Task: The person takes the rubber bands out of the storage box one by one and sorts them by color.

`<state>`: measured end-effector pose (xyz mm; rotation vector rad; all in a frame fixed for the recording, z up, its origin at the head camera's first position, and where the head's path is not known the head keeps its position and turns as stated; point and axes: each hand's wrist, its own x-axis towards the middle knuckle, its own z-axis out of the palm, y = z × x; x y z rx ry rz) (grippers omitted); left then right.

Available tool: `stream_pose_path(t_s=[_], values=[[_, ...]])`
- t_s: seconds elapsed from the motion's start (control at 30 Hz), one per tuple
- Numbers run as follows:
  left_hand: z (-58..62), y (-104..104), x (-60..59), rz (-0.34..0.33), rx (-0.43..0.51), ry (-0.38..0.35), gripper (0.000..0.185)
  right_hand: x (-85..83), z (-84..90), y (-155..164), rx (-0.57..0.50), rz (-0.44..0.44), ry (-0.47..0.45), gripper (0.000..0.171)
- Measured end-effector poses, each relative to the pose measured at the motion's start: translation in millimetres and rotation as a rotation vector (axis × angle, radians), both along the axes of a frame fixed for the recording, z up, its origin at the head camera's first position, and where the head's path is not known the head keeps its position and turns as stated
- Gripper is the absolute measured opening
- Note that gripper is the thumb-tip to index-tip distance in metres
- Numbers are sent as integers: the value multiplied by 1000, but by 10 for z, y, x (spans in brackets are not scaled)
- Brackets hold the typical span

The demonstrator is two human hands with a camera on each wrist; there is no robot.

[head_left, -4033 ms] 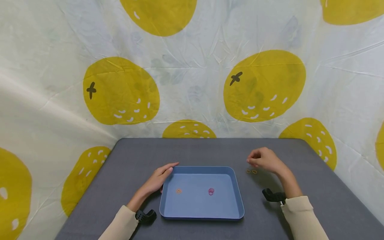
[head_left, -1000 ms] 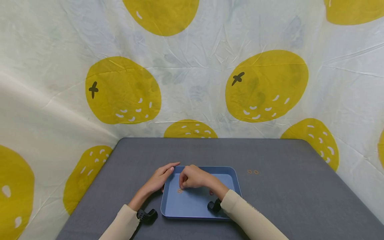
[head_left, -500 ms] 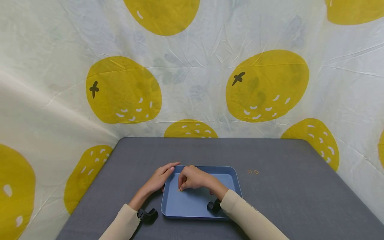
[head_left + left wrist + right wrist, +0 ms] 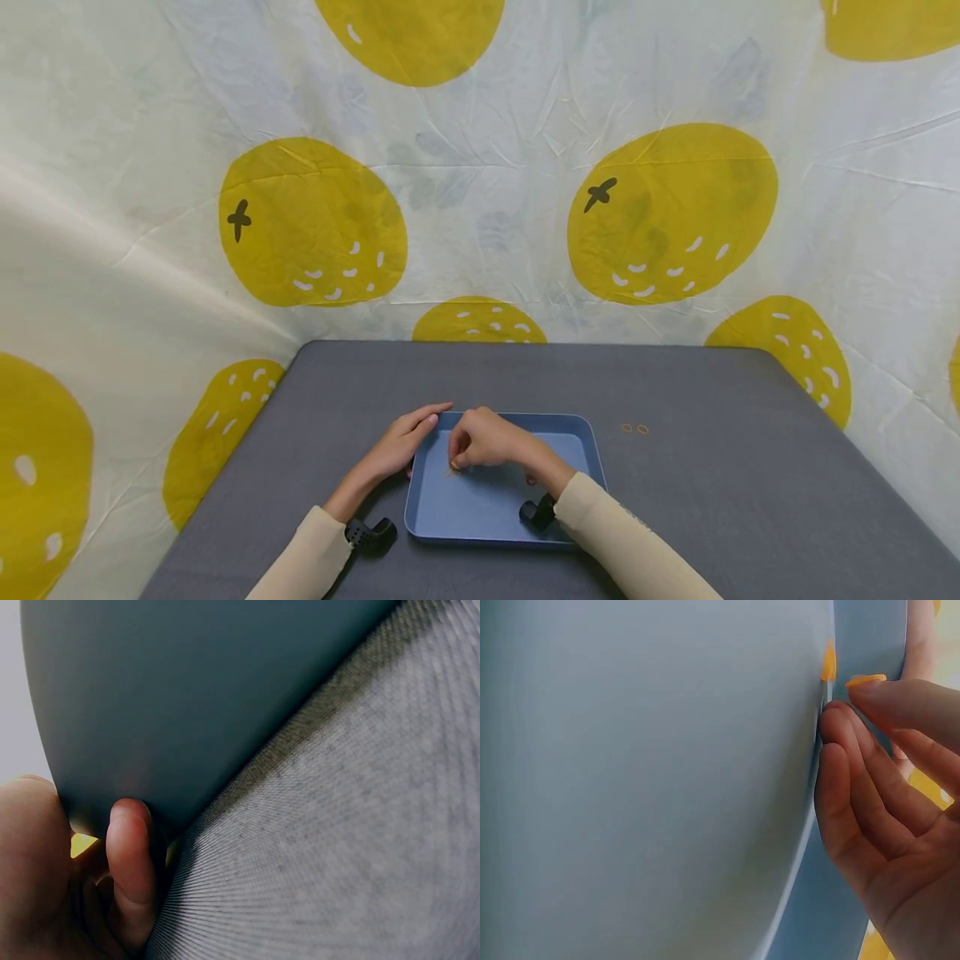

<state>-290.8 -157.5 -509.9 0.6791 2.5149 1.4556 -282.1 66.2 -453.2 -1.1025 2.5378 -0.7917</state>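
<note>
In the head view, my left hand holds the far left corner of a shallow blue tray, its index finger lying along the far rim. The left wrist view shows one of its fingertips against the tray's outer wall. My right hand reaches over the tray's left part, fingers bent. Between its thumb and fingers it pinches a small orange rubber band. Another orange band shows right by the fingertips, low in the tray. A pinkish-red band in the tray is mostly hidden behind the right wrist.
Two orange bands lie on the grey tabletop right of the tray. A cloth with yellow fruit prints hangs behind the table. Black wrist cameras sit on both wrists.
My right hand has come from the table's right side over the tray, dipped to the orange bands there, and now sits slightly higher. The left hand has stayed at the tray's corner.
</note>
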Motion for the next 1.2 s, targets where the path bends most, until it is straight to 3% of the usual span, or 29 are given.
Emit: stream_pose_path(t_s=[0.33,0.6,0.73,0.87,1.07,1.2], values=[[-2,15,2,-1,26,-1,42,-5,51,64,-44,-47,-39,16],[292,43,179,-37,65,-54,44,-27,74,154,-77,-57,-64,6],[357,55,230,-37,67,-53,44,-23,82,205,-91,-61,-69,4],[309,58,205,-27,62,-58,43,-7,113,253,-101,-72,-60,7],[69,45,65,4,50,-48,43,6,206,356,-128,-96,-36,7],[-10,30,22,11,45,-38,43,11,252,463,-157,-105,-35,8]])
